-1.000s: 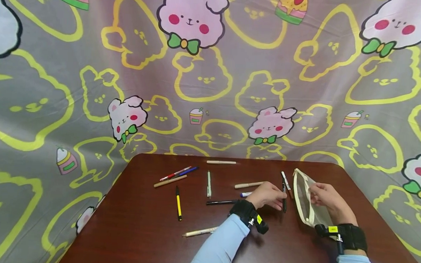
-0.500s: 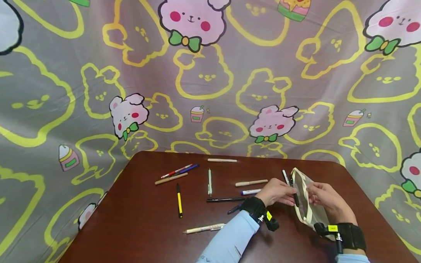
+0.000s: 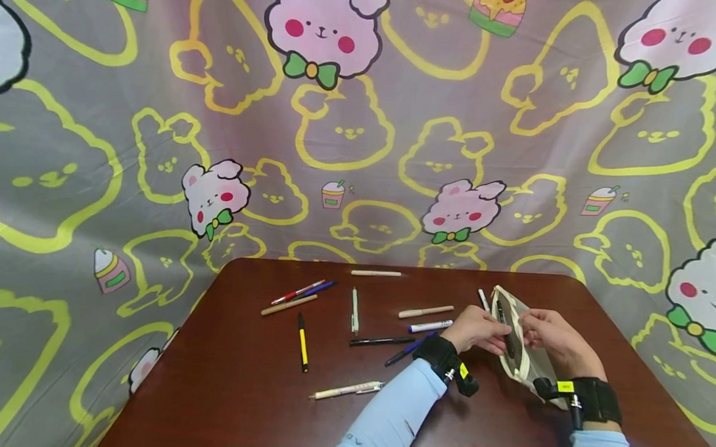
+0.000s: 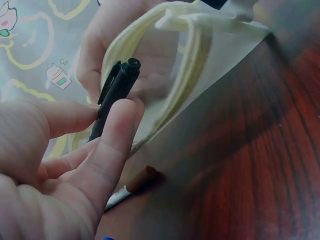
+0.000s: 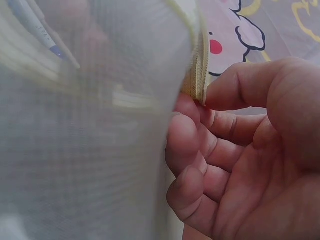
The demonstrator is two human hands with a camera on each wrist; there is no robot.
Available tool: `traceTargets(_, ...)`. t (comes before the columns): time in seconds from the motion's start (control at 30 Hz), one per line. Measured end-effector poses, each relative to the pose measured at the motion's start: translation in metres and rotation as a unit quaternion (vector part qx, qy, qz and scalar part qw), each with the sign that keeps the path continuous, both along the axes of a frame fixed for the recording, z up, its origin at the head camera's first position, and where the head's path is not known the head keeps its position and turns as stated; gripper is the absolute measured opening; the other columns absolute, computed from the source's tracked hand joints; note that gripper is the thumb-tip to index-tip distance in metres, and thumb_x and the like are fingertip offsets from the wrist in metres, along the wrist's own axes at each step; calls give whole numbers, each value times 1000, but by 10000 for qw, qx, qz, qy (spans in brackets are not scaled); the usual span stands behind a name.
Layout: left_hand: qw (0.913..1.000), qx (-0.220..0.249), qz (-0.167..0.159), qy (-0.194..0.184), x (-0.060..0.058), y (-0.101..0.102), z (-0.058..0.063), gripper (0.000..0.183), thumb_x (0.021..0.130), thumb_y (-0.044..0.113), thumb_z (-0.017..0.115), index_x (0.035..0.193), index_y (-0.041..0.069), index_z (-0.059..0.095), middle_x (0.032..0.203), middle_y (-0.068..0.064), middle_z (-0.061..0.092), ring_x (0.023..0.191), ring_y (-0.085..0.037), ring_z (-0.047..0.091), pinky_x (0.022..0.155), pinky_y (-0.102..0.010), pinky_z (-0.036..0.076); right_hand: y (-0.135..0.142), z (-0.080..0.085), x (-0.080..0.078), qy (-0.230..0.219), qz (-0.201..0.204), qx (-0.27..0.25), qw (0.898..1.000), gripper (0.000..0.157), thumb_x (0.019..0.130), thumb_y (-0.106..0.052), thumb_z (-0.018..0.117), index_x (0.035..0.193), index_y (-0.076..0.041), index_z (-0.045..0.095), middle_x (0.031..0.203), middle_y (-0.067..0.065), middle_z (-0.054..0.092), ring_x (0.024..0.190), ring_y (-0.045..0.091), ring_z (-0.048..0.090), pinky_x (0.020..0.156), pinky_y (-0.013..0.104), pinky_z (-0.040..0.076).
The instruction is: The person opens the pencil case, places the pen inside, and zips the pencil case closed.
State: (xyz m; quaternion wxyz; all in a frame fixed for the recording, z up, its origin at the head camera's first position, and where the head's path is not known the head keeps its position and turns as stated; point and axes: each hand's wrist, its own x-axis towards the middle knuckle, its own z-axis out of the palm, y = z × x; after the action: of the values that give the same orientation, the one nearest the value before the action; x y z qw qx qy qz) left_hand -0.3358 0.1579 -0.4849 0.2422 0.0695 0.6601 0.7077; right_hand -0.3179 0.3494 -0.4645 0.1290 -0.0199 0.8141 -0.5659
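My left hand point(image 3: 478, 330) pinches a black clip pen point(image 4: 117, 82) between thumb and fingers at the mouth of a cream mesh zip pouch point(image 3: 544, 367). In the left wrist view the pen overlaps the pouch's open mouth, its button end upward. My right hand point(image 3: 554, 337) grips the zip edge point(image 5: 199, 75) of the pouch on the far side between thumb and fingers, and the mouth gapes toward the left hand. A marker with a brown end point(image 4: 142, 179) lies on the table beside the pouch, below the left hand in that view.
Left of the hands on the brown table point(image 3: 222, 390) lie a purple-capped marker point(image 3: 430, 326), a black pen point(image 3: 380, 341), a dark blue pen point(image 3: 405, 353), a cream pen point(image 3: 343, 391), a yellow pen point(image 3: 303, 345) and several others. A patterned curtain point(image 3: 346, 236) hangs behind.
My left hand has carried the black pen rightward from the table to the pouch's mouth. The right hand keeps its grip on the pouch edge, nearly still.
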Motion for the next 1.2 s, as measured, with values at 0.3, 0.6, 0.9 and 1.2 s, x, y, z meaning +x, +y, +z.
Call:
traceTargets(0.3,9984,-441,-11,344,3,4,4,17,89,7,69,84,-8,71,68,-23,70,82,-47,70,43,-27,52,2,3,2,107,71,-33,9999,17,100,-12,46,90,-4,56,69,-3,51,62,11,54,58,28,48)
traceTargets(0.6,9826,-1271,527,1244,4,4,15,15,89,11,63,84,0,72,61,-7,70,51,-17,68,38,-21,43,7,4,1,61,-75,117,9999,21,103,-18,45,94,-3,56,71,-1,52,64,13,56,59,30,50)
traceTargets(0.9,9386,-2606,811,2111,-6,-2,21,17,90,21,62,74,17,68,53,5,63,52,-21,69,38,-24,44,13,6,0,252,-143,106,9995,17,99,-10,45,90,-6,58,67,-3,53,60,10,56,56,29,50)
traceTargets(1.2,8305,-4294,805,3456,-17,-2,20,23,88,28,60,66,22,60,59,10,55,53,-8,51,50,-21,36,16,8,0,301,-208,382,9986,19,101,-17,46,92,-3,57,68,-1,52,61,12,53,58,32,49)
